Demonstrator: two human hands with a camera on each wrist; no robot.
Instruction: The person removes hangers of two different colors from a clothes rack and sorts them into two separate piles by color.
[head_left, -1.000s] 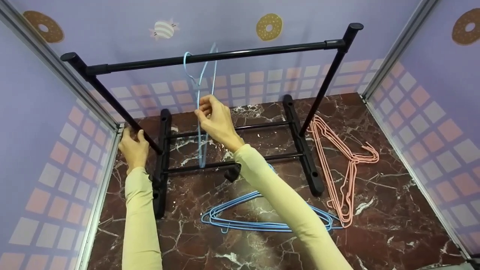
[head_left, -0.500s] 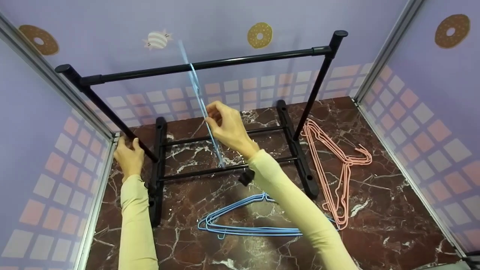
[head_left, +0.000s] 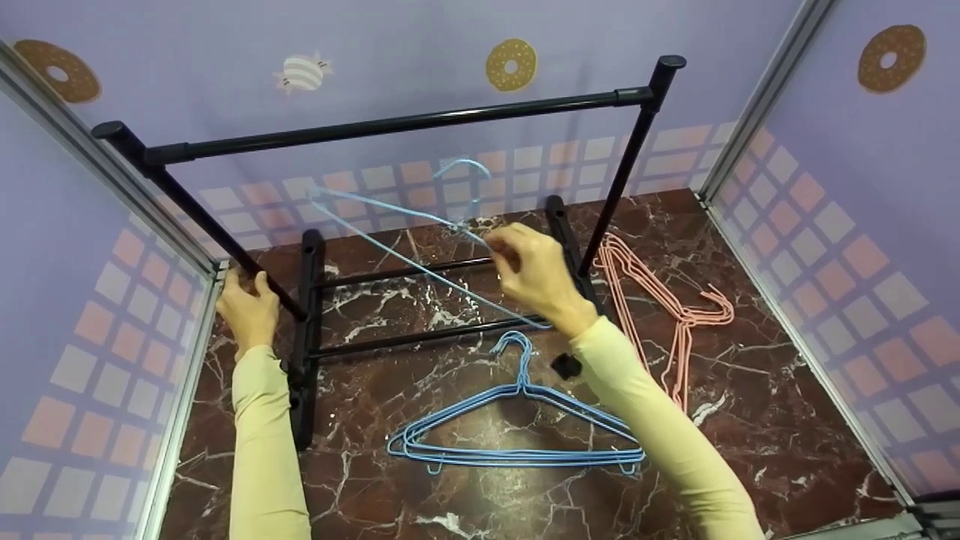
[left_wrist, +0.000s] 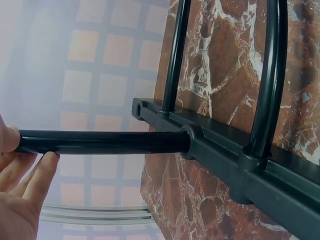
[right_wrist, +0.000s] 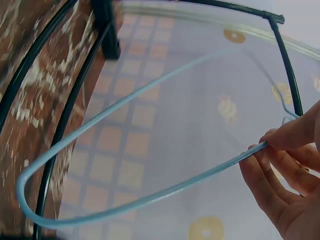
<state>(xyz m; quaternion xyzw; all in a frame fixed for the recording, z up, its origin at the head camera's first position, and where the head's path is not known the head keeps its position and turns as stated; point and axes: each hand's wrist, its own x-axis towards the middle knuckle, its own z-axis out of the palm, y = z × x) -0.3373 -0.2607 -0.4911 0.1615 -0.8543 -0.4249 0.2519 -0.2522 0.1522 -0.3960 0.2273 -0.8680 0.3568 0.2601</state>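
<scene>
R hand [head_left: 536, 279] pinches blue hanger [head_left: 420, 247] near its neck, below rack's top bar [head_left: 390, 126]; long axis runs left. L hand [head_left: 246, 307] grips rack's post [head_left: 217, 236].

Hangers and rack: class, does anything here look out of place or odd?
Yes. The rack's top rail carries no hangers: blue hangers and pink hangers lie on the marble floor. The right hand holds one blue hanger tilted, below the rail.
</scene>
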